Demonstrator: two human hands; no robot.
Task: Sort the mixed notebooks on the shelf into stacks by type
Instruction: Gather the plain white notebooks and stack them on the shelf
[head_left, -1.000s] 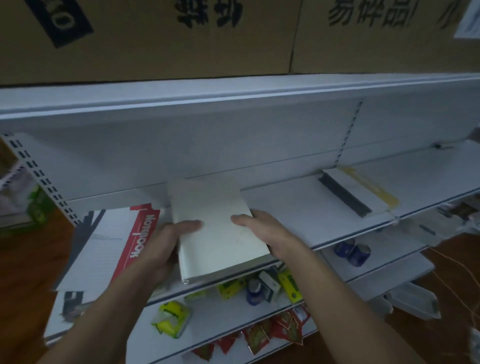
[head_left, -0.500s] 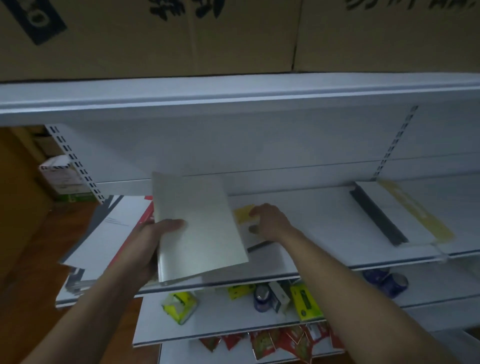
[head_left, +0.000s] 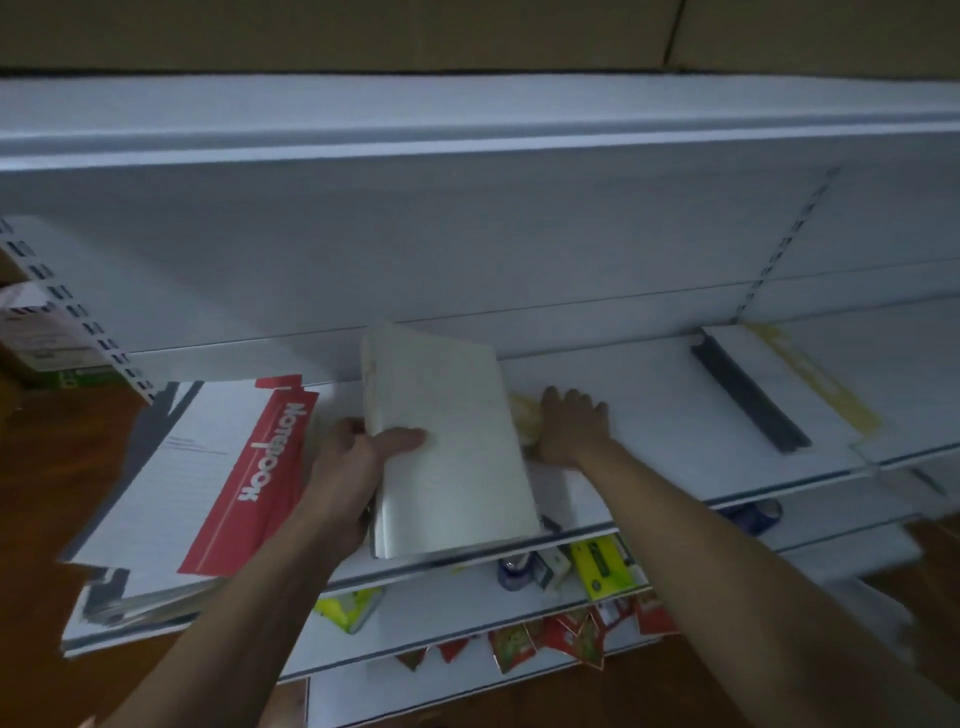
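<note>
While your left hand (head_left: 358, 457) holds the white notebook (head_left: 452, 447) in a thumb-over-cover grip, your right hand (head_left: 569, 431) lies palm-down on a yellow notebook (head_left: 522, 415). Its fingers stretch straight; grip wide.

A yellow item (head_left: 521, 415) on the shelf (head_left: 649, 415) is largely covered by the right hand (head_left: 569, 431) and the white notebook (head_left: 452, 447); its type cannot be told. The left hand (head_left: 345, 467) is partly hidden behind that notebook. Red packets (head_left: 550, 636) below are blurred, and cardboard boxes (head_left: 363, 31) above are cut off by the top edge.
</note>
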